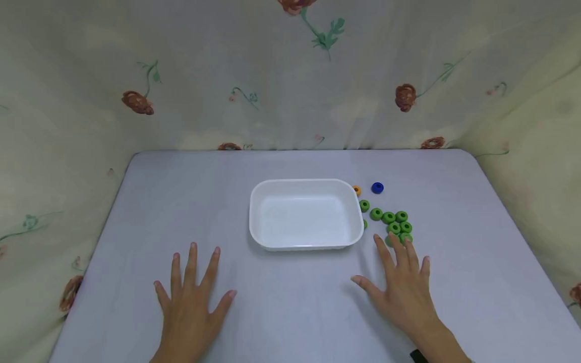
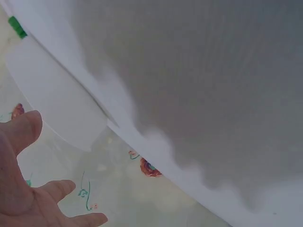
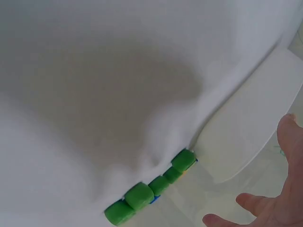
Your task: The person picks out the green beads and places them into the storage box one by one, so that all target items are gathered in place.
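Note:
My left hand (image 1: 188, 307) is spread over the front left of the table, its fingers straight and holding nothing. On the right, my right hand (image 1: 404, 295) hovers with fingers apart, also holding nothing. Its fingertips overlap the nearest of several green beads (image 1: 389, 218) in the head view. Those ring-shaped beads lie to the right of a white tray (image 1: 306, 214). A blue bead (image 1: 377, 188) sits behind them, and an orange bead (image 1: 357, 190) is partly hidden by the tray's rim. In the right wrist view, the green beads (image 3: 138, 196) line up beside the tray (image 3: 251, 113).
The table (image 1: 290, 302) has a pale cloth cover with rounded far corners. A curtain (image 1: 190, 75) with a flower print hangs behind it and along both sides. A dark band (image 1: 418, 356) shows at my right wrist.

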Action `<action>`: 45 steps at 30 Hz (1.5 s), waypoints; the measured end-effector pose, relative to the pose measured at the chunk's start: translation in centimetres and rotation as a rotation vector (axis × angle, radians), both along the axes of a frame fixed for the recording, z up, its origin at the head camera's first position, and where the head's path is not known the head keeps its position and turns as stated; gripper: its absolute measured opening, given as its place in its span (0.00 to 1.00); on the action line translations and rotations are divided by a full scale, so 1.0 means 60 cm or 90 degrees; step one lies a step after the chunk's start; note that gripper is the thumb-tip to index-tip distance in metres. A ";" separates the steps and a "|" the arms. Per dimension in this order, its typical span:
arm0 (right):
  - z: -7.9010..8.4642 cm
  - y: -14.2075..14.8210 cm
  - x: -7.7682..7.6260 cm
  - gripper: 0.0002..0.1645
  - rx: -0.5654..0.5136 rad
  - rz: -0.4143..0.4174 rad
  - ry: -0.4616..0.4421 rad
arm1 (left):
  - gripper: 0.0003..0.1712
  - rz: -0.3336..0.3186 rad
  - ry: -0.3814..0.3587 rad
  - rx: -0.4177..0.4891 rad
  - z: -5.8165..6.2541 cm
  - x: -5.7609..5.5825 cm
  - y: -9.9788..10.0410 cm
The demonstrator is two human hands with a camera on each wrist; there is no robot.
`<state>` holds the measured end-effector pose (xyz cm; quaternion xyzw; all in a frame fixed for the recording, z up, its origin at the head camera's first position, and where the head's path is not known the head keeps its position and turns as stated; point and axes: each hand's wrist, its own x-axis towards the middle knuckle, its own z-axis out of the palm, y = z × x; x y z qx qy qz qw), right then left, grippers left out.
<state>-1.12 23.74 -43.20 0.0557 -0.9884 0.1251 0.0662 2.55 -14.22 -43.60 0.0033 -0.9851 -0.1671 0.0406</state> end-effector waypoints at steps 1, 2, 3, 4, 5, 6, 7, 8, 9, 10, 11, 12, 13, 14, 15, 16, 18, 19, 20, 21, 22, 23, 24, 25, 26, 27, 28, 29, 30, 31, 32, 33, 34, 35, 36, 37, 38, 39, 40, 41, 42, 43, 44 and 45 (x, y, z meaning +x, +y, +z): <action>0.002 0.001 -0.003 0.59 -0.002 0.000 0.004 | 0.52 -0.004 0.010 0.001 0.001 -0.007 0.000; 0.003 0.003 -0.006 0.59 -0.005 -0.001 0.009 | 0.53 -0.009 0.018 0.004 0.002 -0.014 0.000; 0.006 0.004 -0.010 0.59 -0.005 -0.001 0.014 | 0.53 -0.011 0.024 0.003 0.003 -0.022 0.000; 0.008 0.005 -0.014 0.59 -0.006 -0.001 0.018 | 0.53 -0.013 0.032 0.004 0.004 -0.031 0.001; 0.009 0.006 -0.018 0.59 -0.006 -0.001 0.020 | 0.54 -0.015 0.035 0.005 0.007 -0.038 0.003; 0.011 0.006 -0.020 0.59 -0.006 0.000 0.023 | 0.54 -0.015 0.039 0.006 0.008 -0.045 0.004; 0.012 0.006 -0.023 0.59 -0.005 0.000 0.024 | 0.54 -0.015 0.040 0.007 0.010 -0.052 0.007; 0.012 0.006 -0.024 0.59 -0.005 0.000 0.024 | 0.53 -0.016 0.041 0.007 0.012 -0.058 0.009; 0.013 0.005 -0.026 0.59 -0.005 0.001 0.026 | 0.53 -0.017 0.042 0.007 0.013 -0.062 0.011; 0.012 0.005 -0.026 0.59 -0.005 0.000 0.024 | 0.53 -0.018 0.044 0.009 0.015 -0.065 0.013; 0.013 0.005 -0.026 0.59 -0.005 -0.001 0.021 | 0.53 -0.019 0.045 0.010 0.018 -0.067 0.015; 0.012 0.006 -0.027 0.59 -0.007 -0.001 0.021 | 0.53 -0.020 0.049 0.010 0.019 -0.069 0.016; 0.012 0.006 -0.027 0.60 -0.009 -0.003 0.018 | 0.53 -0.021 0.049 0.012 0.021 -0.071 0.017; 0.013 0.007 -0.028 0.60 -0.016 -0.003 0.014 | 0.53 -0.022 0.049 0.015 0.023 -0.072 0.017; 0.014 0.008 -0.028 0.59 -0.029 -0.004 0.012 | 0.53 -0.022 0.047 0.017 0.025 -0.073 0.018; 0.015 0.010 -0.029 0.59 -0.049 -0.002 0.014 | 0.53 -0.022 0.045 0.019 0.026 -0.074 0.018; 0.019 0.016 -0.030 0.57 -0.099 -0.007 0.011 | 0.53 -0.023 0.038 0.037 0.029 -0.077 0.019; 0.021 0.020 -0.030 0.56 -0.125 -0.016 0.011 | 0.52 -0.024 0.034 0.060 0.031 -0.078 0.020; 0.023 0.024 -0.031 0.53 -0.148 -0.026 0.012 | 0.51 -0.023 0.033 0.088 0.032 -0.080 0.022; 0.025 0.029 -0.033 0.49 -0.170 -0.038 0.015 | 0.48 -0.018 0.035 0.124 0.034 -0.081 0.024; 0.026 0.034 -0.035 0.45 -0.187 -0.054 0.016 | 0.45 -0.012 0.043 0.171 0.037 -0.084 0.027; 0.028 0.039 -0.037 0.41 -0.204 -0.073 0.014 | 0.42 -0.007 0.053 0.225 0.039 -0.086 0.031; 0.028 0.045 -0.040 0.37 -0.214 -0.093 0.018 | 0.38 -0.002 0.066 0.283 0.043 -0.089 0.034; 0.027 0.050 -0.043 0.33 -0.225 -0.111 0.020 | 0.34 0.003 0.083 0.340 0.047 -0.093 0.039; 0.026 0.055 -0.046 0.30 -0.238 -0.127 0.021 | 0.30 0.008 0.097 0.393 0.050 -0.098 0.043; 0.024 0.060 -0.049 0.27 -0.254 -0.140 0.020 | 0.26 0.011 0.104 0.445 0.054 -0.103 0.046; 0.020 0.064 -0.052 0.26 -0.271 -0.153 0.021 | 0.24 0.013 0.102 0.494 0.056 -0.108 0.049; 0.016 0.067 -0.054 0.24 -0.288 -0.165 0.022 | 0.22 0.017 0.090 0.536 0.057 -0.114 0.050; 0.011 0.070 -0.056 0.23 -0.296 -0.177 0.021 | 0.21 0.022 0.074 0.571 0.057 -0.120 0.051; 0.006 0.073 -0.058 0.22 -0.309 -0.186 0.019 | 0.20 0.033 0.055 0.598 0.056 -0.125 0.051; 0.000 0.075 -0.059 0.22 -0.320 -0.194 0.018 | 0.19 0.048 0.032 0.624 0.052 -0.130 0.049; -0.005 0.077 -0.060 0.21 -0.330 -0.203 0.017 | 0.19 0.062 0.013 0.645 0.048 -0.135 0.046; -0.010 0.079 -0.061 0.21 -0.338 -0.211 0.016 | 0.20 0.077 0.000 0.663 0.042 -0.140 0.043; -0.015 0.081 -0.062 0.21 -0.341 -0.216 0.013 | 0.20 0.091 -0.007 0.676 0.036 -0.144 0.039; -0.019 0.082 -0.063 0.21 -0.343 -0.221 0.010 | 0.20 0.102 -0.011 0.689 0.030 -0.148 0.035; -0.023 0.084 -0.063 0.21 -0.345 -0.226 0.008 | 0.21 0.113 -0.016 0.709 0.024 -0.151 0.031; -0.026 0.086 -0.064 0.20 -0.345 -0.229 0.006 | 0.22 0.118 -0.020 0.733 0.018 -0.155 0.028; -0.029 0.087 -0.064 0.20 -0.344 -0.233 0.003 | 0.23 0.119 -0.027 0.757 0.013 -0.158 0.026; -0.031 0.089 -0.064 0.20 -0.341 -0.235 0.001 | 0.24 0.115 -0.037 0.781 0.009 -0.161 0.024; -0.033 0.090 -0.064 0.20 -0.338 -0.238 0.001 | 0.25 0.107 -0.052 0.802 0.005 -0.164 0.024; -0.034 0.092 -0.065 0.20 -0.337 -0.240 0.002 | 0.27 0.098 -0.068 0.821 0.002 -0.167 0.024; -0.035 0.093 -0.065 0.20 -0.337 -0.242 0.001 | 0.28 0.087 -0.083 0.837 0.000 -0.170 0.024; -0.036 0.093 -0.066 0.20 -0.337 -0.243 0.000 | 0.29 0.076 -0.097 0.848 -0.002 -0.174 0.025; -0.036 0.094 -0.067 0.21 -0.338 -0.242 -0.001 | 0.30 0.065 -0.107 0.854 -0.003 -0.178 0.026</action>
